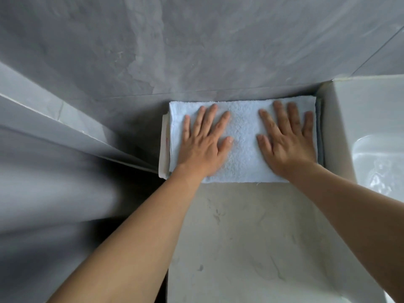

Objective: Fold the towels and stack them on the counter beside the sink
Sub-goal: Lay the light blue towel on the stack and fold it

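A folded towel is pressed flat on the counter by both hands.

The towel is laid at 12 o'clock on the counter, against the wall, atop other folded cloths, with the sink at 3 o'clock. The left hand and right hand are spread flat on it, fingers straight, nothing gripped.

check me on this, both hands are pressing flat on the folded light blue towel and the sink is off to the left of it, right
Not quite: the sink is to the right of the folded light blue towel, not the left, as the head view shows. The rest holds: the left hand and right hand both press flat on it.
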The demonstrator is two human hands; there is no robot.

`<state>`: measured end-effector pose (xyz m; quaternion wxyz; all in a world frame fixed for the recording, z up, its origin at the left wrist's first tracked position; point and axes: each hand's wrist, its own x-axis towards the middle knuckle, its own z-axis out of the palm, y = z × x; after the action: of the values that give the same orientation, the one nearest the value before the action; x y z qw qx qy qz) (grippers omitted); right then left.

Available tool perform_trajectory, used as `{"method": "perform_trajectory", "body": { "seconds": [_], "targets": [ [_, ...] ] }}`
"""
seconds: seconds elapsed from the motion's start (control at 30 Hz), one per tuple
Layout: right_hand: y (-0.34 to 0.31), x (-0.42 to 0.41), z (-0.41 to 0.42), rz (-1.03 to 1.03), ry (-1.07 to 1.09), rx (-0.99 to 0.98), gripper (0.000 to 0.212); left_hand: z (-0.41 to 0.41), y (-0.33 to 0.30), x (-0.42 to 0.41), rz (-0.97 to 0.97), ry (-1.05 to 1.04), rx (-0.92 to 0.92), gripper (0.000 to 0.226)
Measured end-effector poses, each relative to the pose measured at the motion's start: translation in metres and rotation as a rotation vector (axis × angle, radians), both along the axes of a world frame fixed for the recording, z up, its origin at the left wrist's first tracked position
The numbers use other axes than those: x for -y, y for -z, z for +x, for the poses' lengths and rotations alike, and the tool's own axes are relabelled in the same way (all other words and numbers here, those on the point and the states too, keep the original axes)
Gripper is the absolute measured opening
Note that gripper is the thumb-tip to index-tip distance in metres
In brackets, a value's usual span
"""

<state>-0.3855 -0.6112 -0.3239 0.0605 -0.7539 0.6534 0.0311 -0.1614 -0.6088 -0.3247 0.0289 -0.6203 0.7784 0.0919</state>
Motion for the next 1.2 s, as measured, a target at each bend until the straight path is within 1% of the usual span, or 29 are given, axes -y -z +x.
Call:
{"method": "perform_trajectory", "body": {
  "seconds": [0.13,0.27,0.37,0.43,0.53,0.63,0.73,1.0,1.2],
  "targets": [
    [0.008,0.001,-0.005,-0.078,-0.023,0.050,0.066,0.027,0.005,0.003,-0.086,-0.005,0.045,0.065],
    [0.006,0.000,-0.004,-0.069,-0.025,0.039,0.067,0.029,0.003,0.001,-0.084,-0.001,0.055,0.066],
    [-0.002,-0.001,-0.003,-0.017,-0.009,0.062,0.069,0.024,-0.006,0.001,-0.034,-0.032,0.045,0.064],
    [-0.010,-0.005,0.000,-0.007,0.014,0.148,0.070,0.021,-0.013,-0.005,-0.007,-0.086,-0.005,0.063],
    [-0.022,-0.024,0.002,-0.106,0.024,0.295,0.063,0.017,-0.020,-0.028,-0.108,-0.134,-0.098,0.064],
    [-0.033,-0.050,0.006,-0.153,-0.017,0.370,0.055,0.016,-0.026,-0.054,-0.171,-0.113,-0.168,0.061],
    [-0.043,-0.073,0.012,-0.160,-0.036,0.419,0.055,0.015,-0.033,-0.075,-0.223,-0.098,-0.210,0.052],
    [-0.064,-0.123,0.002,-0.216,-0.090,0.446,0.052,-0.006,-0.055,-0.123,-0.336,-0.132,-0.312,0.042],
    [-0.082,-0.153,-0.024,-0.280,-0.083,0.465,0.053,-0.038,-0.068,-0.151,-0.350,-0.096,-0.358,0.041]
  ]
}}
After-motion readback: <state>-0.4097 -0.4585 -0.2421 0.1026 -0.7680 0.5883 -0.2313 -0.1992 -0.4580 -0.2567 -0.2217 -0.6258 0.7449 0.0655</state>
